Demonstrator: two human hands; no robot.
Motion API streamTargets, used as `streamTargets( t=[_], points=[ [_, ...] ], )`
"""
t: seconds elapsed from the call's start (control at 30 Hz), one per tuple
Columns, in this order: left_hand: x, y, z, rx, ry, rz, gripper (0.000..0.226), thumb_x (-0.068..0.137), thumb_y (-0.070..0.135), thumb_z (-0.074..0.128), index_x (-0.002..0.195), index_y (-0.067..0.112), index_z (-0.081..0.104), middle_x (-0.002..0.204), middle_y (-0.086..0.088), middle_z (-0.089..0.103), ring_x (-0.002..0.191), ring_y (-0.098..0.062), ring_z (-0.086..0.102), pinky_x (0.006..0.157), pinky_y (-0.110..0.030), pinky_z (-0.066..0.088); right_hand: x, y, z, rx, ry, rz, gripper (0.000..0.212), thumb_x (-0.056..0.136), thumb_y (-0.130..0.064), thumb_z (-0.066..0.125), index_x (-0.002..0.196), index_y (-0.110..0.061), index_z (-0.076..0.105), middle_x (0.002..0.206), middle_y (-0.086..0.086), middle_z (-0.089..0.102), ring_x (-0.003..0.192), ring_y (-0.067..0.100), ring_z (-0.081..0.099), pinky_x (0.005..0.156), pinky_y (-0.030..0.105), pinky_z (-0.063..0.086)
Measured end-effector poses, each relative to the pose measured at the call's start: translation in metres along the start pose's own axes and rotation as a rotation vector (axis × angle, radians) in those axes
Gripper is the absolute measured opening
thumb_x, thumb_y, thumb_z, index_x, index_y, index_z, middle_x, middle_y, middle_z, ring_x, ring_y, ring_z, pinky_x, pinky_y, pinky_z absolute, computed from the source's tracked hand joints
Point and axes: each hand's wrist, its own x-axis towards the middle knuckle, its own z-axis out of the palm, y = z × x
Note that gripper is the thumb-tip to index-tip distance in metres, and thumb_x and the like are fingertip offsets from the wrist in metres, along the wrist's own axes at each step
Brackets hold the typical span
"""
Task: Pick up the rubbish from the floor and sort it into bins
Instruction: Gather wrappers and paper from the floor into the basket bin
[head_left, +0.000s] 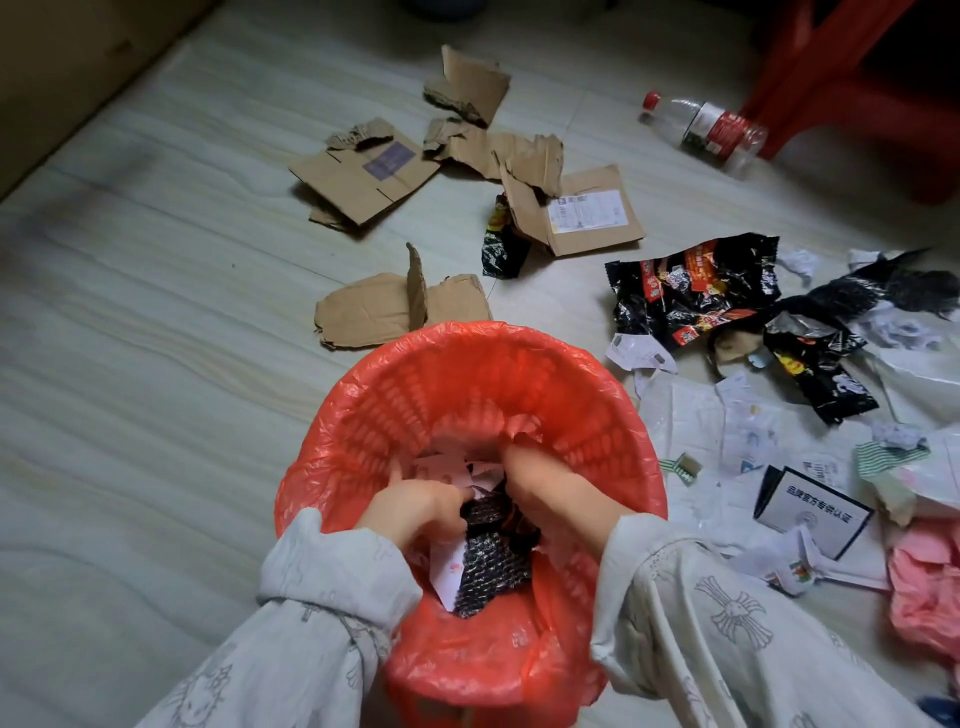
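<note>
A red basket bin lined with a red plastic bag (467, 374) stands on the floor right below me. Both my hands are down inside it. My left hand (415, 506) has its fingers curled on the black bubble wrap (488, 561) and white paper scraps (449, 566) in the bin. My right hand (545, 488) reaches deeper beside it, fingers bent into the same rubbish; what it holds is hidden. Torn cardboard pieces (363, 176) lie on the floor beyond the bin. Black snack wrappers (696, 291) and white papers (701, 415) lie to the right.
A clear plastic bottle with a red cap (711, 130) lies by the leg of a red plastic stool (831, 67) at the back right. A pink plastic bag (924, 587) sits at the right edge. A wooden furniture edge (62, 67) borders the far left.
</note>
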Motion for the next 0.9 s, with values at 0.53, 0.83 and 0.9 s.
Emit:
streamTargets(
  t=[0.53,0.83,0.9],
  points=[
    [-0.043,0.007,-0.006,-0.123,0.385,0.002,0.044,0.098,0.031,0.031,0.142,0.03,0.032,0.155,-0.002,0.017,0.144,-0.035,-0.004,0.114,-0.056,0.003,-0.066,-0.014,-0.081,0.046,0.013,-0.062,0.037,0.091,-0.015,0.049,0.127,-0.007,0.054,0.126,0.013,0.059,0.112,0.03,0.058,0.087,0.033,0.048],
    [-0.116,0.062,-0.042,-0.19,0.944,0.32,0.034,0.092,0.019,0.042,0.122,0.016,0.058,0.128,-0.006,0.057,0.12,-0.023,0.049,0.103,-0.04,0.039,-0.196,0.039,-0.113,0.255,0.345,-0.061,0.034,0.095,-0.01,0.037,0.118,-0.005,0.062,0.12,0.013,0.065,0.096,0.025,0.062,0.088,0.035,0.05],
    [-0.14,0.097,-0.05,-0.21,1.046,0.409,0.033,0.093,0.016,0.042,0.122,0.015,0.056,0.127,-0.008,0.056,0.118,-0.024,0.051,0.101,-0.038,0.04,-0.231,0.063,-0.11,0.314,0.404,-0.009,0.033,0.096,-0.012,0.038,0.116,-0.003,0.063,0.113,0.013,0.068,0.096,0.025,0.062,0.093,0.038,0.048]
  ],
)
